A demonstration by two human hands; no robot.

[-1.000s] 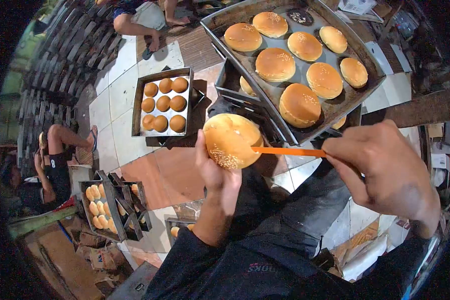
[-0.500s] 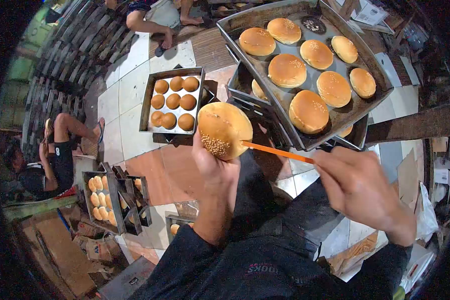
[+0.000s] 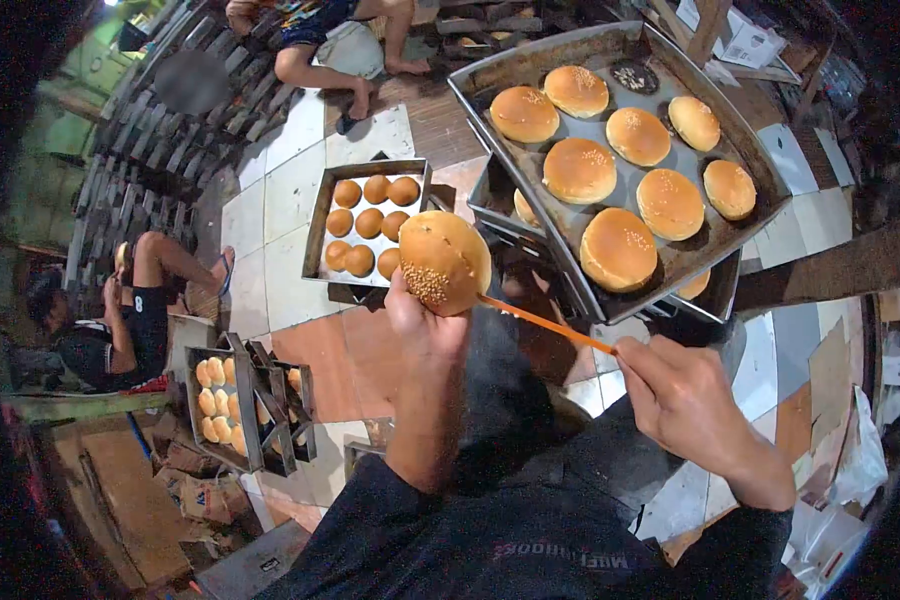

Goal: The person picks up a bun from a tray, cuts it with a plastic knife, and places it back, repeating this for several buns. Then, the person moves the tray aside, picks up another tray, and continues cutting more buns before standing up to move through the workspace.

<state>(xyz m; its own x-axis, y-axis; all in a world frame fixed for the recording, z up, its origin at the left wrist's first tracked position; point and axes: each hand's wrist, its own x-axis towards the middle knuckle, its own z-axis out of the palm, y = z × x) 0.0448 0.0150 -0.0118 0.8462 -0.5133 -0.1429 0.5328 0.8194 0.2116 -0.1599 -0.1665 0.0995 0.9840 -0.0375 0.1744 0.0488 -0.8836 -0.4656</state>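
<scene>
My left hand (image 3: 432, 335) holds up a round sesame-topped bun (image 3: 446, 255), fingers curled round its lower side. The seeds cluster at its lower left. My right hand (image 3: 695, 405) is closed on one end of a thin orange strip (image 3: 560, 330), which slants up to the left. The strip's far end meets the bun's lower right edge, with a pale patch close to the tip. To the right stands a large metal tray (image 3: 530, 215) bearing several sesame buns (image 3: 618, 250). Beyond the held bun is a smaller tray (image 3: 315, 235) of round brown buns (image 3: 368, 222).
More trays of small buns (image 3: 218, 402) are stacked at lower left on the tiled floor (image 3: 300, 345). One person (image 3: 120, 330) sits at the left; another person's legs (image 3: 320, 70) show at the top. Plastic bags (image 3: 855, 460) lie at the right.
The bun has turned in my left hand and shows narrower. My right hand is lower, so the orange strip slants more steeply. The whole view has shifted slightly.
</scene>
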